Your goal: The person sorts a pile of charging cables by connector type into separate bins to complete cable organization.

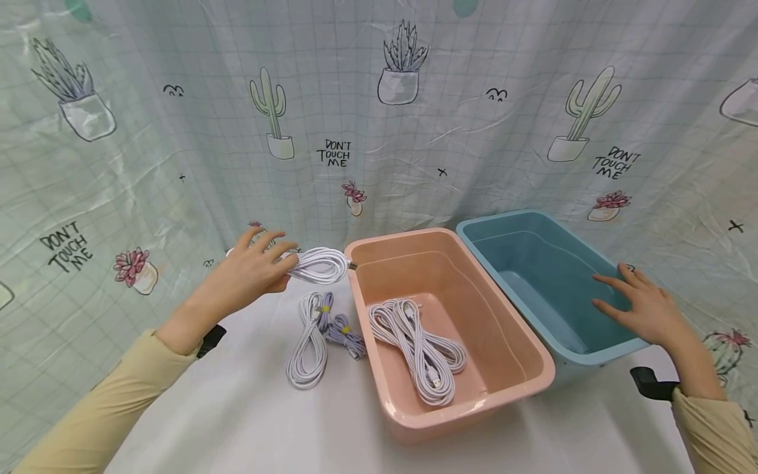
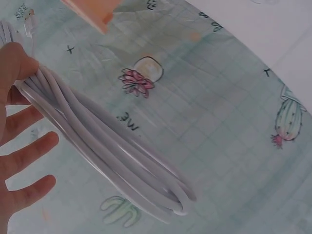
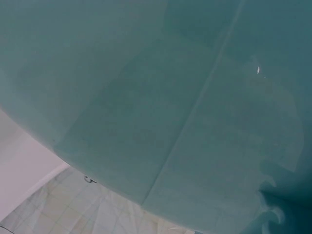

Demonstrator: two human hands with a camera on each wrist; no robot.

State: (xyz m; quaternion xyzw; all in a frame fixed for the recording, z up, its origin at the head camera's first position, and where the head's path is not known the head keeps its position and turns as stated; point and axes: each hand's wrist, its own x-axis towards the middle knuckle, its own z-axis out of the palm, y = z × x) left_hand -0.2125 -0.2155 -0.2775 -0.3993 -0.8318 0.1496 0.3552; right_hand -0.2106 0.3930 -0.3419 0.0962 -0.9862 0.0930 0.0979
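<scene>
My left hand (image 1: pixel 253 268) pinches a bundled white USB cable (image 1: pixel 322 266) between thumb and forefinger, the other fingers spread apart. The bundle is raised left of the peach tub (image 1: pixel 408 238), its plug near the rim. In the left wrist view the cable's loops (image 2: pixel 107 141) stretch away from the thumb. My right hand (image 1: pixel 648 313) is at the right side of the blue tub (image 1: pixel 503 222), fingers extended over its inside; whether it touches the rim I cannot tell. The right wrist view shows mostly the tub's blue wall (image 3: pixel 146 122).
Bundled white cables (image 1: pixel 426 355) lie crossed inside the peach tub. On the white table (image 1: pixel 237 408), left of it, are a white cable bundle (image 1: pixel 308 349) and small purplish cable bundles (image 1: pixel 346 337) with yellow ties. A cactus-print curtain (image 1: pixel 367 85) hangs behind.
</scene>
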